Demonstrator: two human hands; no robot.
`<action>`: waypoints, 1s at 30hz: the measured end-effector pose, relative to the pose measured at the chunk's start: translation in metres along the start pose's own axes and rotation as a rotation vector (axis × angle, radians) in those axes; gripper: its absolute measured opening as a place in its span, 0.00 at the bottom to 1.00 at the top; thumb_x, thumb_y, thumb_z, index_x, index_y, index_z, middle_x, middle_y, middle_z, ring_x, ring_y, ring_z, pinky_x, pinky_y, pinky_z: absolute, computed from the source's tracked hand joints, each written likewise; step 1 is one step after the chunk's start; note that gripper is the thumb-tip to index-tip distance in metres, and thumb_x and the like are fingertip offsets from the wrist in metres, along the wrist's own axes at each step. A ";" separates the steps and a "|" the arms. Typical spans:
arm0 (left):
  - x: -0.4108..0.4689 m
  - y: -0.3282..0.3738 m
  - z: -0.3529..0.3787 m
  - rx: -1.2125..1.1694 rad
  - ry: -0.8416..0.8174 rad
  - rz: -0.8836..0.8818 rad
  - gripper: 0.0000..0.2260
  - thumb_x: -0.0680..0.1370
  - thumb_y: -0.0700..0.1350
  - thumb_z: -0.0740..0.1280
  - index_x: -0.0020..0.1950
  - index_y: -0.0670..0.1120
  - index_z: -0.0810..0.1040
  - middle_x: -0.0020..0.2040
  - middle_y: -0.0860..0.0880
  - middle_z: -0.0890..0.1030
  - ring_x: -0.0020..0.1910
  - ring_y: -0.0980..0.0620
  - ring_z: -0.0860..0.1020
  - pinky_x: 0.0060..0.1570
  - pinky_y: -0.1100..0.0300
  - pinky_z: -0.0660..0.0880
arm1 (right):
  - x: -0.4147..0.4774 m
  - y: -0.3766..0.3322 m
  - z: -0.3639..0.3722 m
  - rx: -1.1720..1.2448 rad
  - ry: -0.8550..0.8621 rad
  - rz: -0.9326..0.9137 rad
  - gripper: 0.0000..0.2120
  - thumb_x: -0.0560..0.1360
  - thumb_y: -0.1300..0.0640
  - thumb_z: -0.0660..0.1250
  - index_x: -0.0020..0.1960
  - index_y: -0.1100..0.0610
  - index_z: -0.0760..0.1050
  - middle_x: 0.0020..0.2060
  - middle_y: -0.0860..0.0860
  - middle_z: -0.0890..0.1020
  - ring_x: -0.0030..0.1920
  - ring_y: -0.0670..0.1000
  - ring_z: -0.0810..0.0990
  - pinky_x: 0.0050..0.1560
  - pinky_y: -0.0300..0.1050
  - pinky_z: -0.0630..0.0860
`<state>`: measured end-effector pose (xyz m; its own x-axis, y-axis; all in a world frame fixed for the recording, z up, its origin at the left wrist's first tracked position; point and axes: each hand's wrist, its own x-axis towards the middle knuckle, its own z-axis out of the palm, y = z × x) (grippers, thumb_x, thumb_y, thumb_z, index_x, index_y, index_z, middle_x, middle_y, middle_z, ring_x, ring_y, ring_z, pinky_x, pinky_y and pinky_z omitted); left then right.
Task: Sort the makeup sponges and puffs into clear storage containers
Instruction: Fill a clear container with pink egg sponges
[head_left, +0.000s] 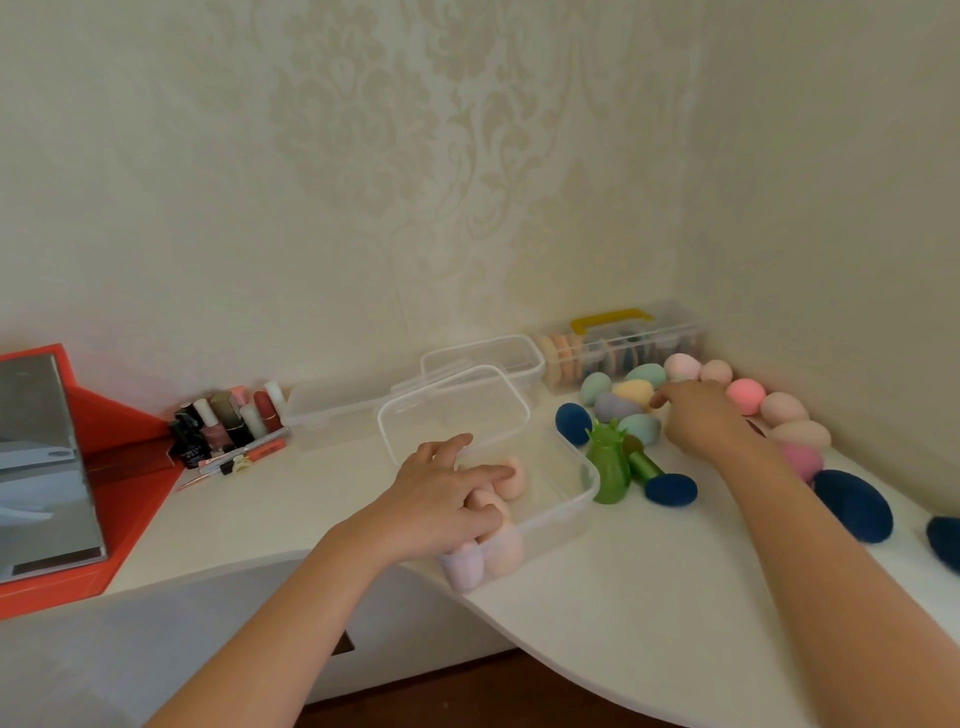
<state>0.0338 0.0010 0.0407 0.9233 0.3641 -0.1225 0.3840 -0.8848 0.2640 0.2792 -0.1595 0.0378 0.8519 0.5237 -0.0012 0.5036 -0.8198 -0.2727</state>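
Hands apart over a white table (623, 613). The left hand (441, 501) reaches into the near clear container (574, 501), its fingers spread and fairly straight over the peach sponges (511, 480) lying inside. One peach sponge sits between thumb and forefinger, and we cannot tell whether it is pinched or only touched. A lilac sponge (462, 569) and another peach one lie against the container's front wall, below the wrist. The container's lid (452, 405) stands tilted up behind it.

The right hand (701, 421) is stretched over the loose sponges (602, 387) in the far right corner, back upward. Its forefinger is straight, and the tip touches a yellow sponge (634, 391). We see nothing held in this hand.

Around the yellow sponge lie mint, lilac and pale pink egg-shaped sponges, and a row of pink and peach ones (745, 396) runs along the right wall. Dark blue puffs (852, 504) lie on the table on both sides of the right forearm. A green stand (608, 470) rests between the near container and the sponge pile.

A second clear container (483, 358) stands behind the lid. Beside it, against the wall, a clear case with a yellow handle (612, 318) holds flat puffs on edge. At far left we note nail polish bottles (228, 421) and a red box (119, 457) holding a mirror.
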 end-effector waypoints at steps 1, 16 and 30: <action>0.000 0.000 0.000 -0.005 0.000 -0.002 0.24 0.76 0.52 0.58 0.70 0.69 0.61 0.77 0.57 0.48 0.73 0.53 0.47 0.70 0.56 0.51 | 0.004 0.002 0.002 0.013 0.006 0.015 0.19 0.77 0.65 0.57 0.67 0.54 0.72 0.61 0.58 0.74 0.59 0.57 0.74 0.57 0.47 0.72; -0.001 -0.002 0.000 -0.022 0.023 0.009 0.24 0.75 0.53 0.59 0.71 0.67 0.60 0.77 0.57 0.49 0.74 0.53 0.47 0.71 0.56 0.50 | -0.052 -0.029 -0.046 0.986 0.180 -0.301 0.09 0.79 0.53 0.62 0.52 0.54 0.79 0.38 0.50 0.78 0.31 0.44 0.71 0.32 0.29 0.70; -0.003 -0.002 -0.001 -0.016 0.028 0.017 0.25 0.74 0.53 0.60 0.71 0.66 0.61 0.77 0.53 0.50 0.75 0.50 0.47 0.72 0.54 0.49 | -0.105 -0.095 0.001 0.380 -0.017 -0.487 0.17 0.71 0.61 0.69 0.58 0.48 0.76 0.54 0.48 0.73 0.56 0.48 0.73 0.56 0.40 0.71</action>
<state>0.0299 0.0016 0.0414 0.9295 0.3574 -0.0908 0.3682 -0.8863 0.2810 0.1418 -0.1369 0.0627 0.5327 0.8235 0.1953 0.7452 -0.3470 -0.5695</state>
